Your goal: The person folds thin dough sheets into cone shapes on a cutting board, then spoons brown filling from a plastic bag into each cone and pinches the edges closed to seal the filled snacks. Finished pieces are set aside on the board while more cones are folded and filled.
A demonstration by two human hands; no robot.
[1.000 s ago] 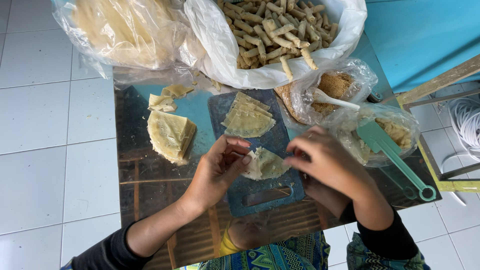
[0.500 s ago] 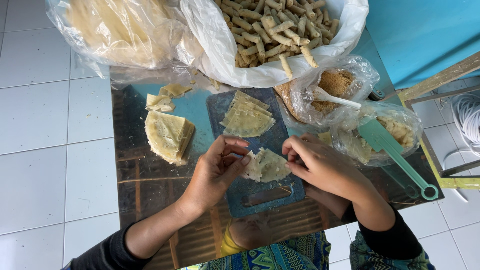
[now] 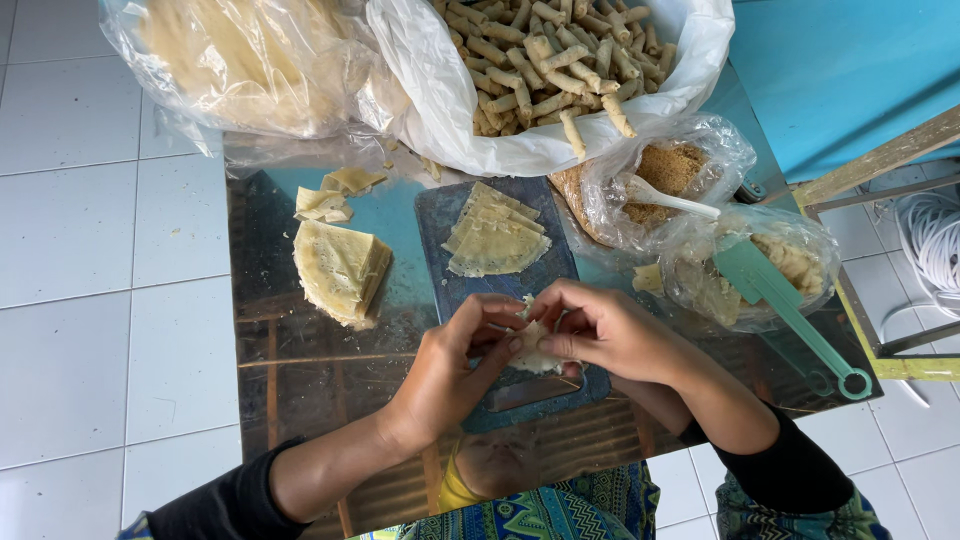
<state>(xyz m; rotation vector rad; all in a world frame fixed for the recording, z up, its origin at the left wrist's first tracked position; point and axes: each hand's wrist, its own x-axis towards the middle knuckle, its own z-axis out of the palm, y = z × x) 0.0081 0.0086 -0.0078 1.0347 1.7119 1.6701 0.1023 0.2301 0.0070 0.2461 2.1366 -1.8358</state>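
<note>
The left hand (image 3: pixel 455 365) and right hand (image 3: pixel 610 330) meet over the near end of a dark cutting board (image 3: pixel 445 215), both closed on one small pastry wrapper (image 3: pixel 530 345). The wrapper is pale, cream-coloured and thin, crumpled into a loose lump with soft folds; only a little of it shows between the fingers, so whether it carries filling cannot be told. The left thumb and forefinger pinch its left edge, while the right fingers curl over its top and right side. It sits just above the board, near the board's handle slot.

At the far end of the board lies a fanned stack of flat wrappers (image 3: pixel 495 240), yellowish, thin and cut in wedge shapes. Left of the board, on the shiny worktop (image 3: pixel 290 380), sits a thicker folded pile of wrappers (image 3: pixel 340 270), with a few scraps (image 3: pixel 330 195) beyond it. Right of the board are a clear bag of brown crumbly filling (image 3: pixel 670 170) with a white spoon (image 3: pixel 670 200) in it, and a second clear bag of pale filling (image 3: pixel 790 260) with a green spatula (image 3: pixel 790 310) lying across it. Beyond the board a white bag holds many finished rolled sticks (image 3: pixel 540 60), and left of that is a clear bag of pale sheets (image 3: pixel 240 55).
</note>
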